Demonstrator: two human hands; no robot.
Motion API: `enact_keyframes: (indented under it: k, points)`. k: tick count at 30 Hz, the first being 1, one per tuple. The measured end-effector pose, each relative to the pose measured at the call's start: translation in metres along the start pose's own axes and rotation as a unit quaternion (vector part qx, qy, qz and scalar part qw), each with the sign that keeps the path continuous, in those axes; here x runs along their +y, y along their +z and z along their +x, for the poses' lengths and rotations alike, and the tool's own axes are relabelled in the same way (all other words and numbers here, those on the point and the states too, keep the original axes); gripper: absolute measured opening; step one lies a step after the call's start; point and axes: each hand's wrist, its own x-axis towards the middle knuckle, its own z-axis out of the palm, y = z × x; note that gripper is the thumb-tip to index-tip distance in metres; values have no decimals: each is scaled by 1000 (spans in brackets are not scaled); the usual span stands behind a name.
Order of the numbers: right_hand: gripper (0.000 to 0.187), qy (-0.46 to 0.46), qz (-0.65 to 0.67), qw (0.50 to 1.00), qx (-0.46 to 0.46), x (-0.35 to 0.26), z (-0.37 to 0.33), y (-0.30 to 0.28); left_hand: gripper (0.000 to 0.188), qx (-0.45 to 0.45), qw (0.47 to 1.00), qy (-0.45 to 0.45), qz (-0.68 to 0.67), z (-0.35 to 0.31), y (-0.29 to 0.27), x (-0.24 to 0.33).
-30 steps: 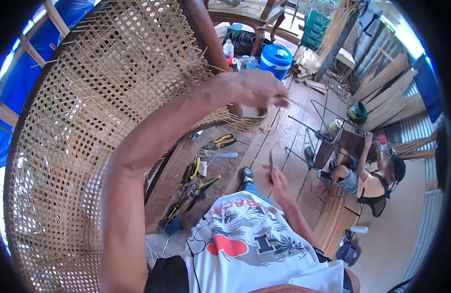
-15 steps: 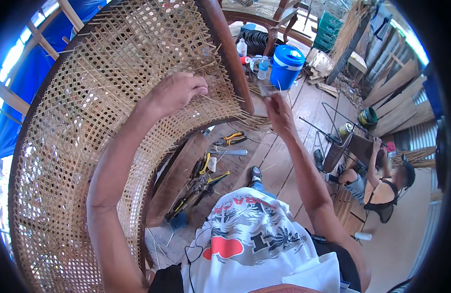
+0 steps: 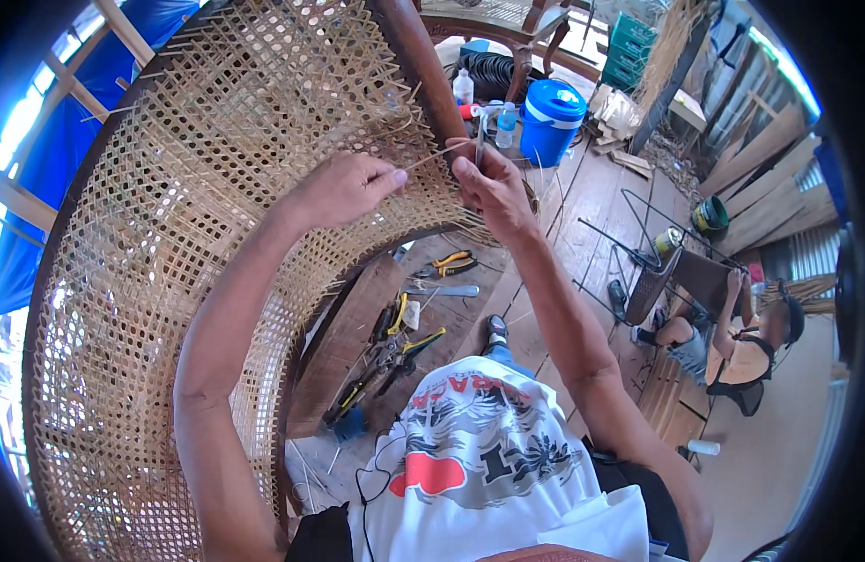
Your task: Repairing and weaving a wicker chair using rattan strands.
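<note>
A large curved panel of woven cane (image 3: 170, 234) in a dark wooden frame (image 3: 423, 66) fills the left side. Over its weave, my left hand (image 3: 348, 192) is closed, pinching a thin cane strand (image 3: 434, 157) between thumb and fingers. That strand runs up to the right, to the fingers of my right hand (image 3: 496, 187). My right hand is closed round a knife-like tool with a metal blade (image 3: 480, 131); its handle is hidden in the palm. Loose strand ends stick out along the panel's edge near my right hand.
Below the panel lie yellow-and-black pliers (image 3: 451, 263), a metal strip (image 3: 446, 290) and several cutters (image 3: 385, 361). A blue bucket (image 3: 552, 117) and a water bottle (image 3: 505, 126) stand beyond. At right, another person (image 3: 741, 351) sits handling a dark chair part (image 3: 704, 286).
My right hand has moved left and up with the blade, meeting the strand near the wooden frame. My left hand has shifted slightly right and down.
</note>
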Motion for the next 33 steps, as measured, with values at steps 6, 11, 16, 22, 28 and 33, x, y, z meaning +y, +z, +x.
enact_keyframes:
  k: [6, 11, 16, 22, 28, 33]
  points:
    - [23, -56, -12, 998, 12, 10, 28, 6, 49, 31, 997, 13, -67, 8, 29, -13]
    - [26, -41, -39, 998, 30, 43, 37, 31, 44, 61, 995, -36, -75, 29, 48, -38]
    - [43, -136, -387, 903, 125, 26, 38, 12, 40, 262, 962, -64, 38, 30, 41, -46]
    - [30, -154, -612, 765, 126, -14, 40, 9, 35, 269, 935, -96, 211, 28, 33, -10]
    - [23, -190, -688, 686, 140, -17, 45, 23, 25, 317, 909, -64, 263, 32, 41, -15]
    - [21, -199, -680, 693, 130, -14, 53, 35, 29, 330, 902, -75, 268, 40, 45, -23]
